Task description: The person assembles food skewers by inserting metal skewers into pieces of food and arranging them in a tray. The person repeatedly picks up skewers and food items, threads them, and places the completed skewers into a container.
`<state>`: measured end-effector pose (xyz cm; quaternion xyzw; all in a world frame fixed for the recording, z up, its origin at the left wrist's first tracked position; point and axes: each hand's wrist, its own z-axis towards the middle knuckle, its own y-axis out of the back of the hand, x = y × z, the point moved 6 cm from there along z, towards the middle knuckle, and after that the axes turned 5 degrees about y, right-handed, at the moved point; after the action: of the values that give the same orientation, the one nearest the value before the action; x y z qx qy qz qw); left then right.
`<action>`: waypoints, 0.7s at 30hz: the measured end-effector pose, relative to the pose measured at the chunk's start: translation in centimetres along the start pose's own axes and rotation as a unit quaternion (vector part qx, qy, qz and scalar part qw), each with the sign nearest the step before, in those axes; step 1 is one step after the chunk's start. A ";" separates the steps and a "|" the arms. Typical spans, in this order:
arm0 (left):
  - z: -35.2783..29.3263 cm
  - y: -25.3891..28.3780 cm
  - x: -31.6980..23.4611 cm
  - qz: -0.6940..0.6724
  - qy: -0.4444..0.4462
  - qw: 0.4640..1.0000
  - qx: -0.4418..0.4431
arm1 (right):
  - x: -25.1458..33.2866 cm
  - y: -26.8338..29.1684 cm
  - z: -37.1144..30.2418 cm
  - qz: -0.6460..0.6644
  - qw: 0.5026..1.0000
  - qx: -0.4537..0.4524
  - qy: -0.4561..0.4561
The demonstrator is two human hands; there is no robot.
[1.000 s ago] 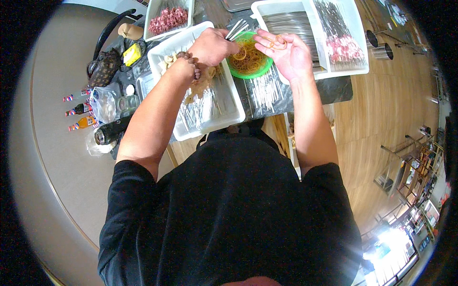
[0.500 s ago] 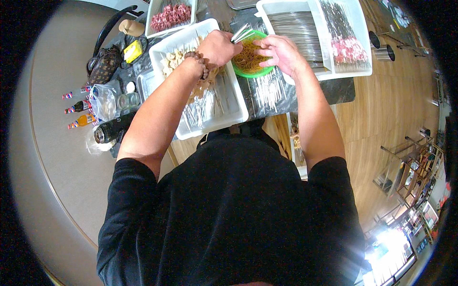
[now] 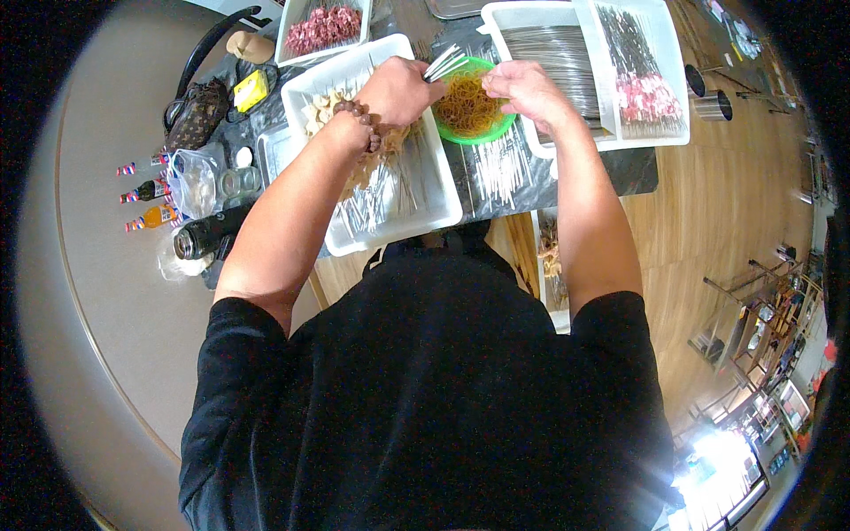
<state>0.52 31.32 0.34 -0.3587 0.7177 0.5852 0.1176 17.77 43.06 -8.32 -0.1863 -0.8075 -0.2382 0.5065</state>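
Sticks (image 3: 444,64) are gripped in the closed left hand (image 3: 403,93); the right hand (image 3: 529,92) is partly curled, its hold unclear; bands (image 3: 467,108) are heaped between, in a green bowl (image 3: 481,140).

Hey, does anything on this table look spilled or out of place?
Possibly the thin white sticks lying loose on the dark table, beside the green bowl; similar ones lie in the white tray. Nothing looks clearly spilled.
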 end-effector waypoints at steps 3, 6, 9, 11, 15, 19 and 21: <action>-0.6 0.5 0.5 -0.002 -0.005 1.000 -0.013 | 1.7 0.2 -0.8 0.107 0.994 -0.011 0.020; -2.0 1.4 -0.5 0.065 -0.046 0.997 0.002 | 1.5 1.0 -1.1 0.159 0.986 -0.017 0.038; -3.2 1.8 0.5 -0.009 0.010 1.000 0.000 | 1.6 1.4 -1.6 0.185 0.981 -0.019 0.060; -4.0 2.0 0.8 -0.006 0.008 1.000 -0.014 | 1.7 1.1 -2.1 0.212 0.974 -0.016 0.074; -5.5 2.2 0.4 -0.029 0.044 0.998 0.015 | 0.7 0.5 -2.7 0.199 0.976 -0.037 0.076; -6.6 2.1 0.3 -0.022 0.058 0.997 0.035 | 1.2 -0.2 -3.5 0.109 0.990 -0.070 0.048; -6.8 1.8 0.8 -0.019 0.021 0.999 0.021 | 1.7 -0.7 -4.2 0.166 0.981 -0.083 0.063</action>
<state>0.46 24.88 3.21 -0.3816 0.7252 0.5601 0.1215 19.75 40.22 -5.34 -0.3433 -0.7091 -0.2284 0.5719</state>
